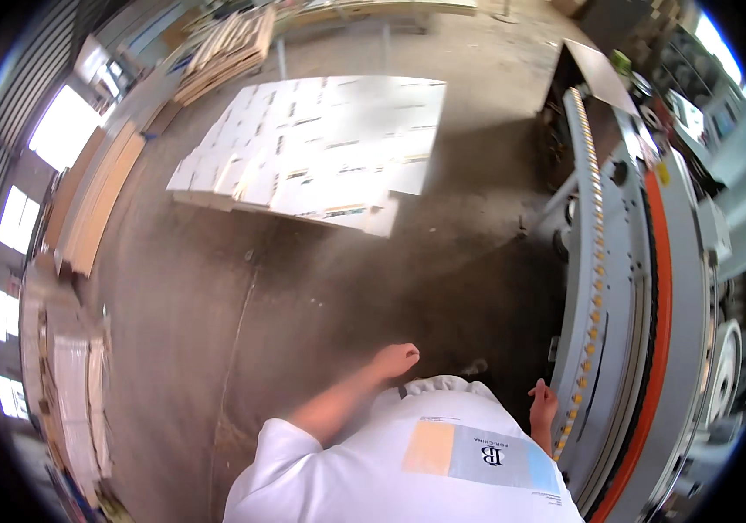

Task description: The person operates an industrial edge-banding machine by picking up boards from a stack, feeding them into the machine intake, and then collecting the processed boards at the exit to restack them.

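Observation:
My left hand (396,358) hangs in front of my waist, its fingers curled in and nothing showing in them. At my right side, my right hand (544,401) is loosely closed, with no object visible in it. It is close to the long grey machine (621,261), beside a rail of small yellow rollers (593,305). Whether it touches the rail I cannot tell. Ahead of me, apart from both hands, lies a low stack of white panels (329,139) with printed marks and uneven edges.
An orange strip (662,279) runs along the machine. Brown boards (103,200) and wrapped panels (71,366) line the left side. Wooden strips (229,48) are piled at the far left. A brown board (598,74) stands at the machine's far end. The concrete floor (303,288) lies between.

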`<state>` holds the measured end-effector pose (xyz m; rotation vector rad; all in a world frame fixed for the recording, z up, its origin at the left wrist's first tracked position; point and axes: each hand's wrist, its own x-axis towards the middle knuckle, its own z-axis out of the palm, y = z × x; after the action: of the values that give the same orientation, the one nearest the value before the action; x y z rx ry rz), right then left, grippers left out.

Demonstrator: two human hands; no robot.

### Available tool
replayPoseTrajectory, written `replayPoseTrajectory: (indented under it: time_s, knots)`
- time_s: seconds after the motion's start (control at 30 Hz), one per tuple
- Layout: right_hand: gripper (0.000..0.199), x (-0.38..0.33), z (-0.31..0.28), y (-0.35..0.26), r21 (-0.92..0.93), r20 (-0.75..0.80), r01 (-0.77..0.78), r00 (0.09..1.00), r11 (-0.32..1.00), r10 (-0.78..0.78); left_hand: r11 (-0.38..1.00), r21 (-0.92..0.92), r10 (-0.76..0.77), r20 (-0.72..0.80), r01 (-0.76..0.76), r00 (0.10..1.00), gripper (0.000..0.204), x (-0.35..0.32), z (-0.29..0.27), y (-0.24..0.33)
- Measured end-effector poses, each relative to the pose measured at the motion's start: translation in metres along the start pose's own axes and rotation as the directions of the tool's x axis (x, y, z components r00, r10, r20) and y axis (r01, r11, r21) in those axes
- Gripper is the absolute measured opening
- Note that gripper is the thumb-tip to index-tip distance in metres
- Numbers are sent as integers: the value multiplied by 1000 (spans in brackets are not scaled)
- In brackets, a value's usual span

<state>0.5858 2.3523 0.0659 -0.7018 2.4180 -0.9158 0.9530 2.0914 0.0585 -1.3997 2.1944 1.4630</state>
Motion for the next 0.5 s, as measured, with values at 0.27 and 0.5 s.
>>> replayPoseTrajectory:
  time_s: [0.27, 0.5]
  knots:
    - [42, 164, 63, -71, -193, 408, -40, 906, 980, 117, 898, -302, -370, -126, 319, 921, 32, 27, 14, -101]
    - [28, 307, 160, -151, -325, 661, -261, 625, 909, 416, 707, -558, -659, -295, 435, 692, 30, 44, -46, -108]
